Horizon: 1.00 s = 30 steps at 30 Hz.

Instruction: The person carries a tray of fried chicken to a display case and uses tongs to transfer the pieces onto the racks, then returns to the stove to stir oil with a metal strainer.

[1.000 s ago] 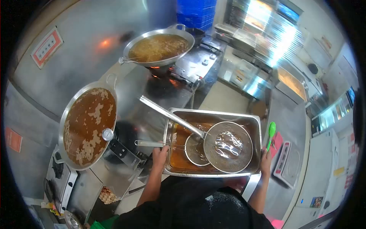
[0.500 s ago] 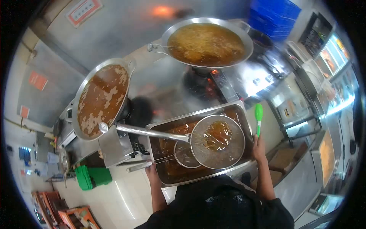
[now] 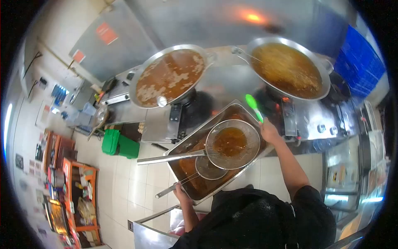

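A deep metal tray (image 3: 183, 150) of brown liquid is carried at a slant in front of my dark clothing. My left hand (image 3: 181, 194) is closed on its near-left edge, beside the handle of a small strainer (image 3: 210, 169). At the opposite edge, my right hand (image 3: 269, 132) is closed around a green-headed utensil (image 3: 253, 104) and against the tray; its fingers are partly hidden. A larger mesh strainer (image 3: 233, 145) lies across the tray with wet brown-orange matter in it. Its long metal handle sticks out to the left, past the tray rim.
Two wide pans stand on burners: one with brown liquid and pale foam (image 3: 170, 79), one with bubbling golden oil (image 3: 286, 68). A ladle (image 3: 162, 101) rests at the left pan. Around are a green bin (image 3: 120, 143), blue crates (image 3: 357, 62), an orange shelf (image 3: 85, 203) and a metal-edged cart (image 3: 155, 232).
The view has swung left, so both pans appear further right. The tray has turned to a steeper diagonal, its right end moving up toward the stove. Both hands keep their hold.
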Each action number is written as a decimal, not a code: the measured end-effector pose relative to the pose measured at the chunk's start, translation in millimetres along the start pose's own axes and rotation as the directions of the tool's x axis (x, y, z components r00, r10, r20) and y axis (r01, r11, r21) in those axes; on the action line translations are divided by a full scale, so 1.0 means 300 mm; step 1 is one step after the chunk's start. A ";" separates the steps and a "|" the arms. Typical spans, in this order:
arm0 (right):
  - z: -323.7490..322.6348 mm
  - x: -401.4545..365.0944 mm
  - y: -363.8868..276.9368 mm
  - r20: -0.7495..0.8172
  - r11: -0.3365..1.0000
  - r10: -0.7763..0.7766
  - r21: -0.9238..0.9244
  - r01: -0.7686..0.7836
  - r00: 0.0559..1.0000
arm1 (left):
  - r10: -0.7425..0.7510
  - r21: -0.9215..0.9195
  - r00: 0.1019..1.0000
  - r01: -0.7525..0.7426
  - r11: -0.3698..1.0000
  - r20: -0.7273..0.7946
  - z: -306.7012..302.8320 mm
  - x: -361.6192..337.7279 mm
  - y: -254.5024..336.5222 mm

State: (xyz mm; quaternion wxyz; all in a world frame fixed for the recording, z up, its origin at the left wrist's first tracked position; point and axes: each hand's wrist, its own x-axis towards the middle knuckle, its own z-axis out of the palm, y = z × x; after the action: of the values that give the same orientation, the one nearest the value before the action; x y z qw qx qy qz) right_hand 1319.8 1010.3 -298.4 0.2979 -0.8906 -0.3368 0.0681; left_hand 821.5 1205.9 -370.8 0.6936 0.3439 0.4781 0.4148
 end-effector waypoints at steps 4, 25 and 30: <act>0.042 0.164 -0.032 -0.048 0.948 -0.274 -0.184 0.261 0.961 | -0.100 -0.186 0.984 0.071 0.980 -0.148 0.195 -0.132 0.010; -0.208 -0.664 0.009 -0.054 0.961 0.252 0.135 -0.243 0.966 | -0.007 0.165 0.872 -0.085 0.983 0.490 0.785 -0.023 -0.374; -0.239 -0.600 -0.193 0.037 0.947 0.189 0.257 -0.192 0.981 | -0.305 0.579 0.576 -0.379 0.722 0.758 0.744 0.046 -0.229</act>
State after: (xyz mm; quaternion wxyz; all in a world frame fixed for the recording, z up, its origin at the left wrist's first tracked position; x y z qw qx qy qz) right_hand 1173.0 894.8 -220.9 0.4019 -0.8718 -0.2393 0.1455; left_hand 1052.8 1171.7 -367.8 0.6413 0.7370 0.2130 0.0145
